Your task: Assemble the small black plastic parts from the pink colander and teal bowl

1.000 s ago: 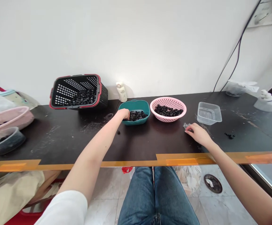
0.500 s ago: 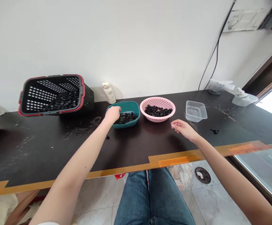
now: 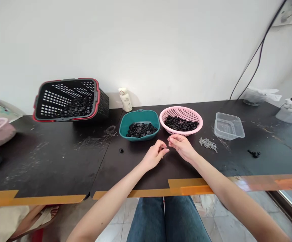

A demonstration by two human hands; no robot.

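My left hand [image 3: 155,155] is raised over the table's middle, thumb and fingers closed on what looks like a small black piece, mostly hidden. Close beside it, my right hand [image 3: 183,148] pinches with its fingertips; whatever is in the pinch is too small to make out. Beyond my left hand stands a teal tub [image 3: 125,122] with many small black round pieces [image 3: 142,129] in it. A pink perforated basket [image 3: 197,117], just past my right hand, holds more small black parts [image 3: 179,123]. Right of that hand lies a pile of thin silvery screws or pins [image 3: 208,144].
A dark basket with a red rim [image 3: 97,95] lies tipped at the left. Along the wall stands a white bottle [image 3: 125,99]. To the right are a clear plastic box [image 3: 228,127] and a black cluster [image 3: 254,154]. One black piece [image 3: 121,150] lies before the tub.
My left hand has left the teal tub and come right, close to my right hand. My right hand has shifted slightly inward, and the silvery pile now shows. The view has shifted.
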